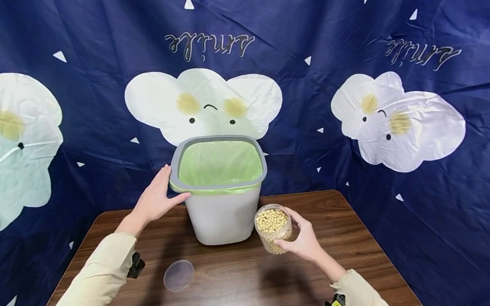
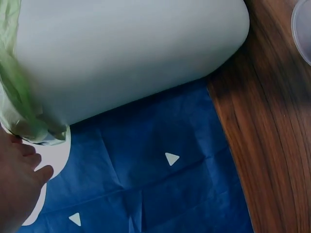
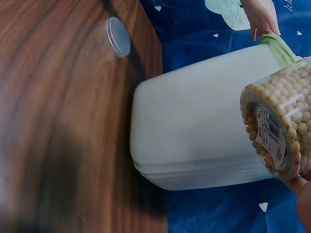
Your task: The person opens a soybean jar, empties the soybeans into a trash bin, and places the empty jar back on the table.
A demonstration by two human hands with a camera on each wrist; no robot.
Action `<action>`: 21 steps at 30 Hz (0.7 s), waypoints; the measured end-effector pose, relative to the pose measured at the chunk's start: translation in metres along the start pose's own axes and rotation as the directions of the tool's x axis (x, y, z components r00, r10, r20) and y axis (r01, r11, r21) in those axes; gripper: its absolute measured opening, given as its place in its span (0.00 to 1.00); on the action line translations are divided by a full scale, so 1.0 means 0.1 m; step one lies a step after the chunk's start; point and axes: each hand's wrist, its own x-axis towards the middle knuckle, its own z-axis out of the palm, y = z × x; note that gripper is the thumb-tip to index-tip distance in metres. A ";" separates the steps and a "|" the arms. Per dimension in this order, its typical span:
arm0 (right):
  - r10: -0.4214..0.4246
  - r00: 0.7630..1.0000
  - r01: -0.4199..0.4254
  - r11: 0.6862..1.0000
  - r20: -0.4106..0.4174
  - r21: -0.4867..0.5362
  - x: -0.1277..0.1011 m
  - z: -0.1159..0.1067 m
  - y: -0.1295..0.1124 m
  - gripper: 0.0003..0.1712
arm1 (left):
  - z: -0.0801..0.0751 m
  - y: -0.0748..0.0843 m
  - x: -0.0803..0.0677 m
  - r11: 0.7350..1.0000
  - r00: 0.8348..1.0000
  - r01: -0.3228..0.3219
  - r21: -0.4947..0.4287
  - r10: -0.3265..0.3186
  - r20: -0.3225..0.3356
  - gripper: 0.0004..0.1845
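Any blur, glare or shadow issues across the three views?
Head view: sharp and evenly lit, soft shadows on the table under the bin and jar. Left wrist view: left hand soft at the frame edge, bin wall flat, no detail. Right wrist view: near table blurred and dark at lower left, jar label legible-ish.

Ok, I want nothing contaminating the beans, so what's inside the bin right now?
Inside the bin only a green liner shows, folded over the rim. Its bottom is hidden by the front wall.
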 end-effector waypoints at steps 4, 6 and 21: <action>-0.017 1.000 0.017 0.999 -0.002 -0.031 0.11 -0.11 -0.02 0.42 | 0.01 0.03 0.01 1.000 1.000 -0.006 -0.015 0.006 -0.016 0.54; -0.015 1.000 0.016 0.999 0.004 -0.041 0.18 -0.16 -0.04 0.43 | 0.02 0.05 0.02 1.000 1.000 -0.008 -0.014 0.008 -0.022 0.53; -0.120 0.993 0.118 0.972 0.003 -0.205 0.81 -0.54 -0.24 0.43 | 0.02 0.07 0.02 1.000 1.000 0.018 0.005 -0.018 -0.005 0.52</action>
